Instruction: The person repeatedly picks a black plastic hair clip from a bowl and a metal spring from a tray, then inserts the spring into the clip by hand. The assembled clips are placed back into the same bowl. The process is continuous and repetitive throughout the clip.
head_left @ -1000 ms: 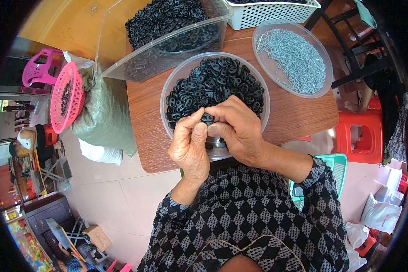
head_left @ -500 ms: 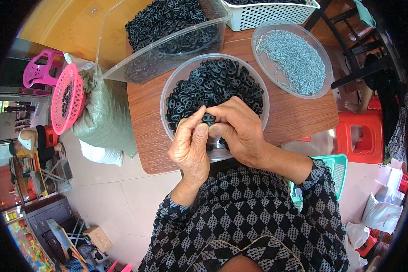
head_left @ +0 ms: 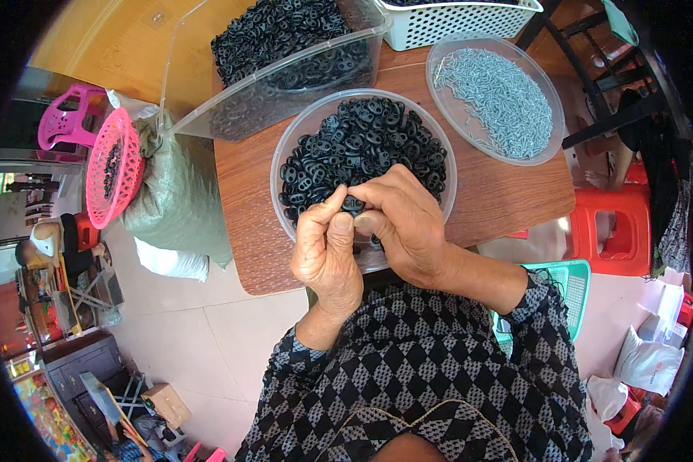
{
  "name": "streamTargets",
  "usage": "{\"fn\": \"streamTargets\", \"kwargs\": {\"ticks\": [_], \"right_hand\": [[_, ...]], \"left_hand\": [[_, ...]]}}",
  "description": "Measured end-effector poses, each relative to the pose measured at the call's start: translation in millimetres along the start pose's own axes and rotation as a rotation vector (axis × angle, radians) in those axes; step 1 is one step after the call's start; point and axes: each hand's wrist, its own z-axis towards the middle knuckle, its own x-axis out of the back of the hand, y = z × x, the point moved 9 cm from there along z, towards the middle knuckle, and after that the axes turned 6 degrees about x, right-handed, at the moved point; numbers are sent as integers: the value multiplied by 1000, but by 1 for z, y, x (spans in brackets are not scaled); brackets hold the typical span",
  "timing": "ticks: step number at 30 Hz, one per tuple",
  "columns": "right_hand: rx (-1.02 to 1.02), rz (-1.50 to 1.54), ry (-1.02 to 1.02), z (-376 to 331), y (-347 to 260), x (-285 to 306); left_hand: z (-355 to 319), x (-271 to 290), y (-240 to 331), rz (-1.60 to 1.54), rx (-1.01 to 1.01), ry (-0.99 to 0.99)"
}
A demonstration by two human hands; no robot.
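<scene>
Between the fingertips of both hands is one small black oval plastic piece with holes (head_left: 353, 205). My left hand (head_left: 326, 258) pinches it from the left with thumb and index finger. From the right, my right hand (head_left: 408, 227) grips it the same way, its other fingers curled. Both hands are over the near part of a round clear tub (head_left: 279, 165), heaped with similar black pieces (head_left: 362, 142). To the right of the tub, a clear oval tray (head_left: 436, 96) holds a spread of small silvery screws (head_left: 500, 104). Whether a screw is in the held piece, I cannot make out.
A large clear bin (head_left: 277, 73) with many more black pieces stands behind the tub, beside a white perforated basket (head_left: 454, 27). Left of the wooden table (head_left: 254, 254) are a stuffed sack (head_left: 181, 200) and a pink basket (head_left: 135, 165). A red stool (head_left: 612, 231) stands at right.
My left hand has shifted very slightly to the right, and the fingertips have closed in more tightly around the black piece. The containers on the table stay in place.
</scene>
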Motion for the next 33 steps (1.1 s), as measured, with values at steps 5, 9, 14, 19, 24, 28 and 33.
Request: {"fn": "streamTargets", "kwargs": {"ticks": [5,9,14,19,24,28,33], "right_hand": [[44,-52,24,-3,-3,0],[71,-87,14,-3,-5,-1],[102,-106,44,-5,-6,-1],[118,-81,52,4,-9,3],[62,-43,22,8,2,18],[-34,-117,-72,22,21,30],[-81,-368,33,72,74,91]], "left_hand": [[-3,-6,6,19,-97,28],[-4,-7,-1,-44,-78,19],[-6,-6,-4,-54,-51,25],[-3,-4,13,80,-44,69],[4,-16,14,153,37,-52],[11,-19,5,51,215,-142],[22,24,4,97,137,-12]]}}
